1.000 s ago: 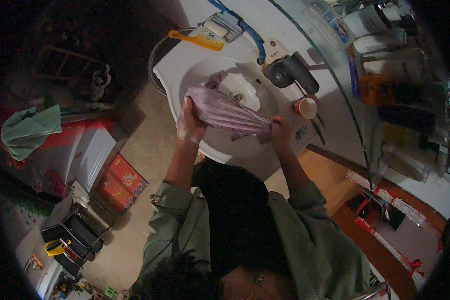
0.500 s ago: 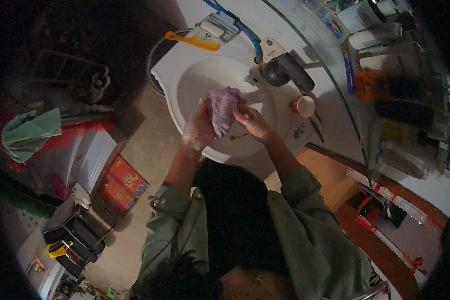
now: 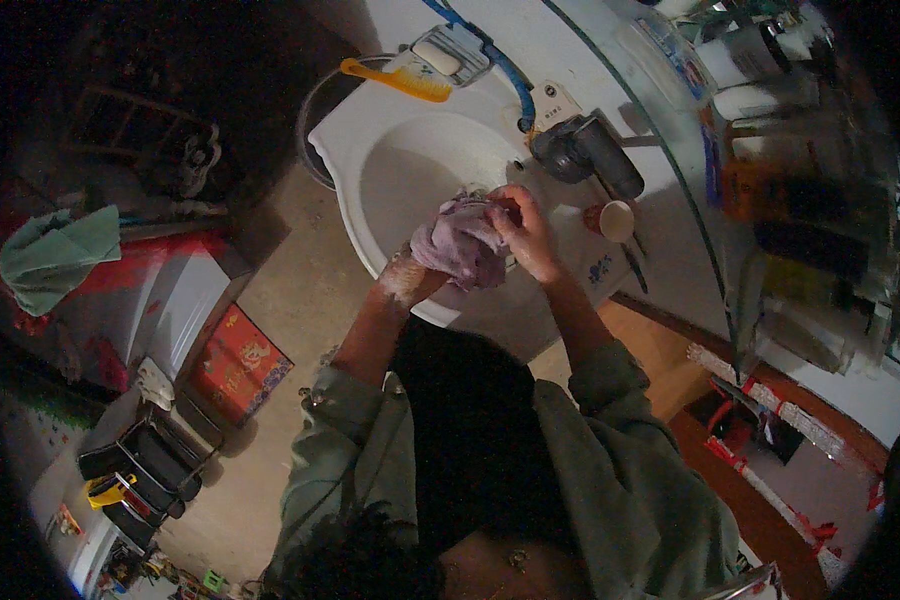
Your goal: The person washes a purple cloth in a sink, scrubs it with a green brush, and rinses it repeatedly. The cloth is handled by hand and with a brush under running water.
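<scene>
A bunched, pale purple cloth [image 3: 458, 246] is held between my two hands over the white washbasin [image 3: 375, 165]. My left hand [image 3: 415, 280] is closed under the cloth's near left side, its fingers mostly hidden by the folds. There is whitish lather on that wrist. On the far right side of the cloth, my right hand [image 3: 526, 235] grips the fabric with bent fingers. Part of the basin's bowl is hidden behind the cloth and hands.
On the basin's far rim lie a yellow comb [image 3: 397, 80] and a soap dish [image 3: 458, 50] with a white bar. A dark hair dryer [image 3: 610, 160] and a paper cup [image 3: 615, 221] are to the right. Beyond them a glass shelf [image 3: 660, 130] holds bottles.
My right hand has moved up and right along the cloth. The left hand has turned and slipped further under it. The cloth is now bunched rounder and sits slightly further right.
</scene>
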A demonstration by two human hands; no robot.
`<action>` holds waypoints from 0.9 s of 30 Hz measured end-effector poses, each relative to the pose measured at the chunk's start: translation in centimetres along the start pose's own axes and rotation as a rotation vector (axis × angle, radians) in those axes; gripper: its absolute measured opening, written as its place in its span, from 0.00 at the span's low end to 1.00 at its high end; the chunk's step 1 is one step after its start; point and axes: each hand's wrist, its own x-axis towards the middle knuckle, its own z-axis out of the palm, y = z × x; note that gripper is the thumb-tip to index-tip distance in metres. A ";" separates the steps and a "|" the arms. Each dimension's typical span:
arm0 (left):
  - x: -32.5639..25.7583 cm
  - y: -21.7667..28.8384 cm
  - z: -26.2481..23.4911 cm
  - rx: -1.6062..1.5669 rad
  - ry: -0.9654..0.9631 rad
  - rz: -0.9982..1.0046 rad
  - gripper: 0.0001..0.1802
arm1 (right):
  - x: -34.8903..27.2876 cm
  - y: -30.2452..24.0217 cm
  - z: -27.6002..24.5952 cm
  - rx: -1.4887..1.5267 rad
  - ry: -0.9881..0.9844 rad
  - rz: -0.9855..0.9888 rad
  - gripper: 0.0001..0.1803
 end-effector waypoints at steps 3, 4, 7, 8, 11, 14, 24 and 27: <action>-0.1 0.9 -0.7 -0.069 0.113 0.104 0.27 | -0.2 -1.1 -0.4 -0.037 -0.016 0.018 0.12; 0.0 1.1 -0.8 0.103 0.147 0.101 0.26 | -0.2 -1.4 -0.5 -0.062 -0.016 0.021 0.13; -0.4 1.0 -0.9 0.401 0.237 -0.096 0.24 | -0.2 -2.2 -0.6 0.066 0.068 0.008 0.14; -0.4 0.6 -1.0 0.022 0.255 -0.163 0.23 | -0.1 -2.3 -0.7 0.083 0.121 0.034 0.12; -0.2 -0.8 -2.2 -0.433 0.290 -0.189 0.20 | 0.2 -2.2 -1.6 0.085 0.230 0.052 0.11; -0.6 -1.1 -4.0 -0.866 0.606 -0.180 0.18 | 0.3 -1.5 -3.6 0.060 0.323 -0.010 0.11; -2.6 -0.2 -6.8 0.354 0.498 -0.081 0.21 | -1.5 -3.4 -8.0 -0.155 0.474 0.049 0.11; -1.6 -2.7 -7.1 0.068 0.687 0.031 0.28 | -2.8 -5.4 -6.0 -0.072 0.424 -0.072 0.10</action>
